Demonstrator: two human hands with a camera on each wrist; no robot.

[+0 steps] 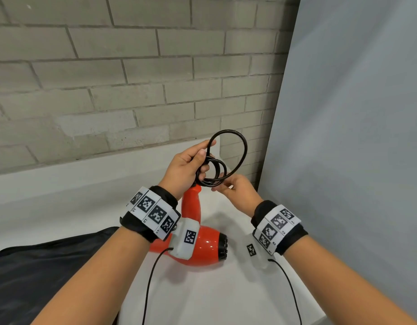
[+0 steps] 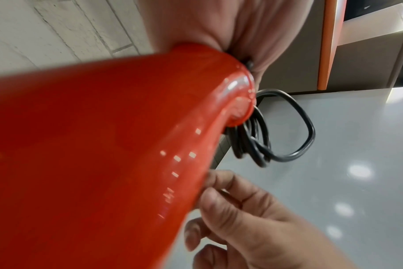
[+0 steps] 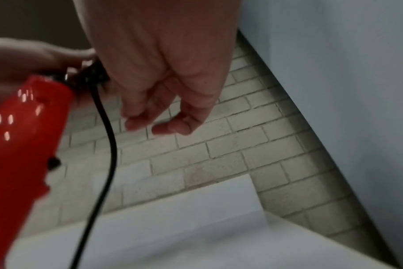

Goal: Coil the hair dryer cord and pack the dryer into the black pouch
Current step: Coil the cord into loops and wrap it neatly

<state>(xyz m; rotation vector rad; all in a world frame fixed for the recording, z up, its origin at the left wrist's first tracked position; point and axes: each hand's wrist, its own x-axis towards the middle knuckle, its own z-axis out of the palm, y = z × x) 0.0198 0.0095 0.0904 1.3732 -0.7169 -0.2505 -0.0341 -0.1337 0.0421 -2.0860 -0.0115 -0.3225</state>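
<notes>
In the middle of the head view, the left hand (image 1: 184, 168) is clenching the cord (image 1: 228, 158) in gathered black loops just above the handle tip of the red hair dryer (image 1: 198, 242), probably so the coil cannot spring apart. The dryer is lying on the white table (image 1: 238, 289) at lower centre, handle pointing up toward the hands. The right hand (image 1: 235, 190), just right of the loops, is pinching the lowest strand with curled fingertips, seemingly feeding another turn. The black pouch (image 1: 38, 266) is lying flat at the lower left, waiting; packing has not yet begun.
</notes>
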